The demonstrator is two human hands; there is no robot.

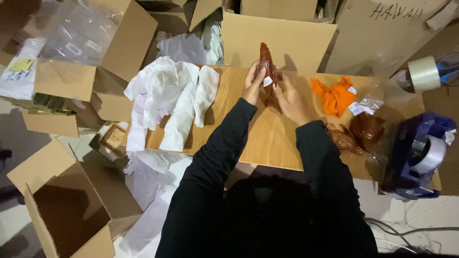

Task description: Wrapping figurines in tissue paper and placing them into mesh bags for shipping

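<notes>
Cardboard boxes (67,210) ring you on the left and far sides, flaps open. Your wooden worktop (267,138) sits in the middle, light grain, bare in front of your forearms. White wrapping paper (172,95) lies crumpled in long folds on its left part and spills over the edge toward the floor. At the right edge, a blue tape dispenser (418,153) with a clear roll; beyond it, a second tape roll (424,73) just off the far right corner. An orange cloth (336,95) lies bunched right of your hands, with a small clear bag (366,105) just beside it. Dark brown carved turtles (356,134) sit near your right elbow, partly under plastic. Your left hand (252,83) and right hand (291,100) both grip a reddish-brown wood carving (267,71), long and pointed, held upright over the far middle of the worktop; left fingers wrap its side, right palm closes on its lower part. A small white tag (267,81) shows on it.
</notes>
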